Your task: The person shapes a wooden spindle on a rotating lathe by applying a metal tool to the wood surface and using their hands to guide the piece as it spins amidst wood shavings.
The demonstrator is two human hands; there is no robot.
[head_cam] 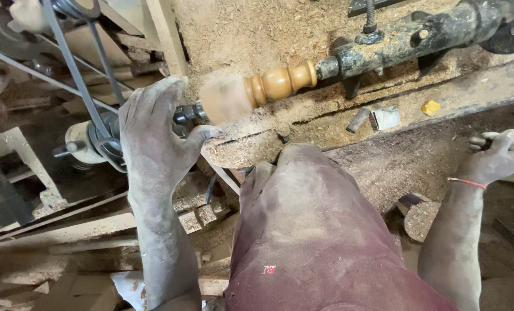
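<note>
A turned wooden piece [268, 86] is mounted on a lathe, its left end blurred with spin. My left hand [156, 129], dusty, rests on the lathe's headstock end next to the metal spindle [189, 113], fingers draped over it. My right hand [496, 155] is far to the right, fingers curled around a small dark tool whose shape I cannot make out. A red thread circles that wrist.
The dark metal tailstock [412, 37] holds the piece's right end. Drive belts [75, 69] run to a pulley [98, 141] at left. Sawdust covers the wooden bed [337, 115]. A metal scrap [384, 117], a yellow bit [430, 107] and wood blocks [205, 213] lie about.
</note>
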